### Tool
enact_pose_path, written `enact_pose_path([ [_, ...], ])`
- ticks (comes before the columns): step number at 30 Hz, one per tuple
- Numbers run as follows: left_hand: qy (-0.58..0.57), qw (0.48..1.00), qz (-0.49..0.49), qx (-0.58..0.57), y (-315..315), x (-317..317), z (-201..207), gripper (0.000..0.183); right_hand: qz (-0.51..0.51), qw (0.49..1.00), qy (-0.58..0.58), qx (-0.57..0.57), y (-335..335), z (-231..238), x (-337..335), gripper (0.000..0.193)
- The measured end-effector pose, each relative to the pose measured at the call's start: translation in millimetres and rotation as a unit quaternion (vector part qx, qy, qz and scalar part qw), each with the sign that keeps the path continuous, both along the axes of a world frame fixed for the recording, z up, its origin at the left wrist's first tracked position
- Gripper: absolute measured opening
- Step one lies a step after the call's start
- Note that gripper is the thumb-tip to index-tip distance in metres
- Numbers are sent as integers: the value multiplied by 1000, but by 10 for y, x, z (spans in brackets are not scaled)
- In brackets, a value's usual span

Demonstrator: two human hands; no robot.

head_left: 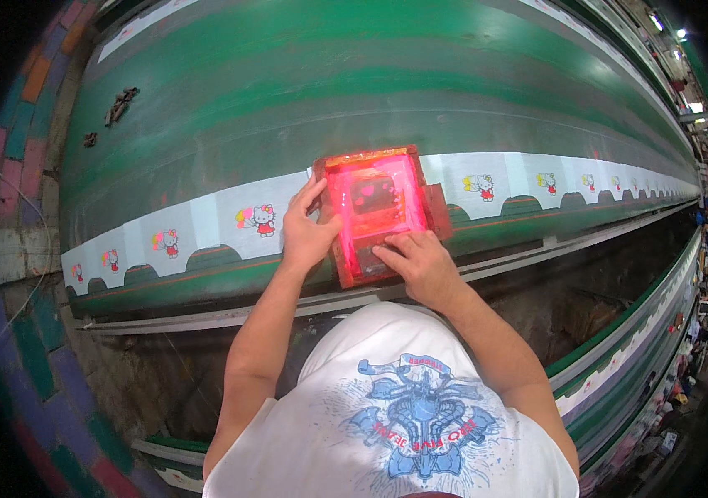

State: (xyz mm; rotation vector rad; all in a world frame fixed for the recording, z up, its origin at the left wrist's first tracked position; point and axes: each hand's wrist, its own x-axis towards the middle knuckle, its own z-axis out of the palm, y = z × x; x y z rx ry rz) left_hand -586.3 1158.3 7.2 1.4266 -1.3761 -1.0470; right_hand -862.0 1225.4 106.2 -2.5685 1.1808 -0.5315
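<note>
One red-framed panel [376,203]; four printed figures [264,221] left of it; two dark clumps [121,106].

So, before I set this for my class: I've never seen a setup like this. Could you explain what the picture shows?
There is no machine doing the handling, just a person's two bare hands. The single picture comes from a wide camera worn on the head, looking down, so straight edges bend near the rim. The person's white shirt shows below.

In front is a long green table. Along its near side runs a row of white pieces, many printed with a small cartoon figure and balloons. A dark clump lies farther back at the left.

The left hand holds the left edge of a red frame. The right hand rests on its lower part; whether it grips anything is unclear.
</note>
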Motion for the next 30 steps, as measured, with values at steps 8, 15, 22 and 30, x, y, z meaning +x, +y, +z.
enact_pose_path([
  [8,73,996,19,42,-18,-6,72,75,-4,996,-85,18,66,-54,-178,47],
  [15,112,993,15,-16,-50,-582,226,71,-35,984,-176,7,74,-154,-824,43],
  [22,129,992,9,5,-195,-1850,177,73,-70,981,-181,-4,57,-202,-2027,42],
  [30,190,978,31,80,-251,-2503,236,74,-32,975,-216,35,-40,-257,-2825,43],
])
